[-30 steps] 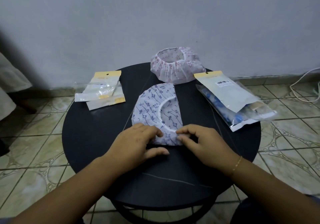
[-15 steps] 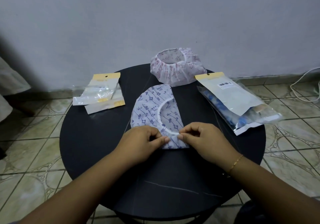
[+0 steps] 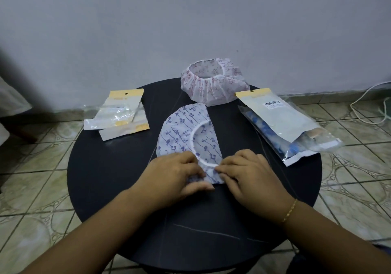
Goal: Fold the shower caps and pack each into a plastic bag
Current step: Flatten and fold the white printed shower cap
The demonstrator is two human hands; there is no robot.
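A white shower cap with a blue pattern point(image 3: 186, 134) lies folded in half on the round black table point(image 3: 118, 189). My left hand point(image 3: 173, 176) grips its near left corner, thumb under the fold. My right hand point(image 3: 249, 174) pinches the near right edge at the elastic band. A pink-patterned shower cap point(image 3: 213, 83) sits unfolded at the table's far edge. Empty plastic bags with yellow headers point(image 3: 120, 115) lie at the far left. A filled bag with a barcode label point(image 3: 281, 121) lies at the right.
The table stands on a tiled floor point(image 3: 38, 189) near a grey wall point(image 3: 190, 20). A white cable point(image 3: 372, 108) lies on the floor at the right. Dark table surface shows in front of my hands.
Both hands shifted slightly along the near end of the blue cap, keeping hold of its edge. The cap's near corner is now bunched under my left fingers.
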